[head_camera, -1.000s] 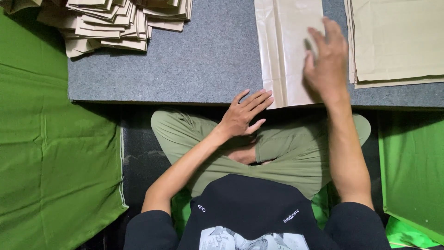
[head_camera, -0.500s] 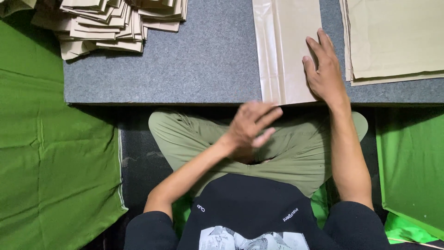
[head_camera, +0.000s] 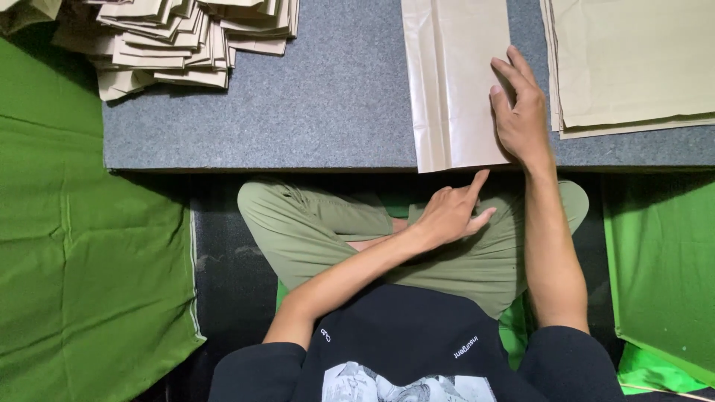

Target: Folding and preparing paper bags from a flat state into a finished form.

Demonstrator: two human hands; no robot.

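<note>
A beige folded paper sheet (head_camera: 456, 82) lies on the grey board (head_camera: 335, 112), its near end over the board's front edge. My right hand (head_camera: 520, 112) rests flat on the sheet's right side, fingers spread, holding nothing. My left hand (head_camera: 450, 212) hovers just below the board's edge, above my lap, forefinger pointing up toward the sheet's near end, gripping nothing.
A stack of flat beige sheets (head_camera: 633, 63) lies to the right on the board. A heap of folded beige pieces (head_camera: 171, 37) sits at the far left. Green cloth (head_camera: 82, 246) covers the floor on both sides. My crossed legs in olive trousers (head_camera: 320, 223) are under the board.
My right hand has slid down and settled flat on the sheet. My left hand dropped from the sheet's near edge toward my lap, then moved right with a finger pointing up.
</note>
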